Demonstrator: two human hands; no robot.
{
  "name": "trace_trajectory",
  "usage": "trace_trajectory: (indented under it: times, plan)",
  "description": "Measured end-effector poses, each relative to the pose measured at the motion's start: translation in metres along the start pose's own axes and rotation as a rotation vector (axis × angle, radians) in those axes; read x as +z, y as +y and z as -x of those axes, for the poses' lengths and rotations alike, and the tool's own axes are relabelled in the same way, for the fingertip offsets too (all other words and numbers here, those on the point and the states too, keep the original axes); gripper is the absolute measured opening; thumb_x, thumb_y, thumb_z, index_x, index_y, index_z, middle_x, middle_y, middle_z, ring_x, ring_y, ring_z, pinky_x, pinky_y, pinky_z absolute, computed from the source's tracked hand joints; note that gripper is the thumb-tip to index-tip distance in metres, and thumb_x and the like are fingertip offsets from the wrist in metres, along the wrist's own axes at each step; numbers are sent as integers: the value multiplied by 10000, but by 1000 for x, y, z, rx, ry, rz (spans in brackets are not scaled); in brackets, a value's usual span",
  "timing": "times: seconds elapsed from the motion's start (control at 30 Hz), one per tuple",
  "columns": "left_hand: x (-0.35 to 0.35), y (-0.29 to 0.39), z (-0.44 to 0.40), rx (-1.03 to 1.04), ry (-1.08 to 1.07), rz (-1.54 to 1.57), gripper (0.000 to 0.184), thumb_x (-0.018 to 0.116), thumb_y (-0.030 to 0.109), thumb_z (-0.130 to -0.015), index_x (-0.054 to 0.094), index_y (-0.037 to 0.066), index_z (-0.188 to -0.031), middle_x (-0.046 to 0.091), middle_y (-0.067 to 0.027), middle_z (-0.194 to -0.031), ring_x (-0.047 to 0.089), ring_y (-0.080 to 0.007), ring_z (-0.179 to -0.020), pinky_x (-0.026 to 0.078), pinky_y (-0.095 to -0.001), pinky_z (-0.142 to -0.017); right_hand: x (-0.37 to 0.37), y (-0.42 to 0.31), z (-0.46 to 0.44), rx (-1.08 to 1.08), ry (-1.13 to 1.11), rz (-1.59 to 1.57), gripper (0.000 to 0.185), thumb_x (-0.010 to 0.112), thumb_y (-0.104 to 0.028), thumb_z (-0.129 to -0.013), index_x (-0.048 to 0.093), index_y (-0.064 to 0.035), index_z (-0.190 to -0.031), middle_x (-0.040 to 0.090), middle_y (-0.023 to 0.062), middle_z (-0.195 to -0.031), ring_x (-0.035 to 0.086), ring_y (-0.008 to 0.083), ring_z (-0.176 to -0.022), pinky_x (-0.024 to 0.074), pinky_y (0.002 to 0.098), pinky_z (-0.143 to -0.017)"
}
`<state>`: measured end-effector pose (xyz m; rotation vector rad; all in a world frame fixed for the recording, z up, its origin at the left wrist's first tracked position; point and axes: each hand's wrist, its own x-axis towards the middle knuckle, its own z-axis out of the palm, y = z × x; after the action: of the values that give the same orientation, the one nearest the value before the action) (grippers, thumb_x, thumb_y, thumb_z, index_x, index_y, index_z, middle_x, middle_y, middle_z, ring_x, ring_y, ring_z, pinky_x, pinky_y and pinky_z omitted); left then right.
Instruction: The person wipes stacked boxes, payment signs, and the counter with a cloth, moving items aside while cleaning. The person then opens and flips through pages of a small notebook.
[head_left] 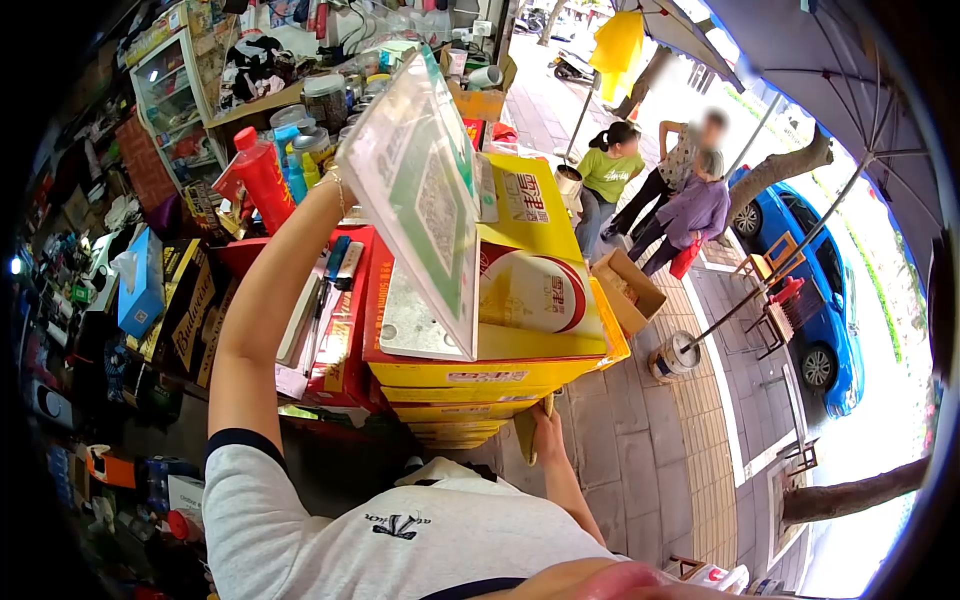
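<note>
My left arm reaches up to a clear plastic panel with a green-framed print, tilted over yellow beer cartons. My left hand is at the panel's left edge, with a bracelet at the wrist; its fingers are hidden behind the panel. Under the panel a flat grey-white metal piece lies on the top carton. Low beside the stack, my right hand is closed on a tan, folded cloth-like piece, partly hidden by the cartons.
Left of the stack, a red box carries pens and paper. Beyond it are a red bottle and crowded jars. An open cardboard box and a weighted umbrella base stand to the right. Several people are on the pavement near a blue car.
</note>
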<state>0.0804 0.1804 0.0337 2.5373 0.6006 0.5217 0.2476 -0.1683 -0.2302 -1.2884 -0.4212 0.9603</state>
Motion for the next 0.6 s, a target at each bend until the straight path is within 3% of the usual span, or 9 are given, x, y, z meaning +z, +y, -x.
trace_trajectory:
  times: [0.6]
  plan:
    - [-13,30,21,42,-19,69,605,613,100,-750,333,23,-1281,411,-98,-1258,382,-182,-1148,316,-312,-959,3,-10,3,56,-29,-38,282,415,-100,-885,473,15,-1136,515,54,-1104,467,159,-1020,355,276,-874]
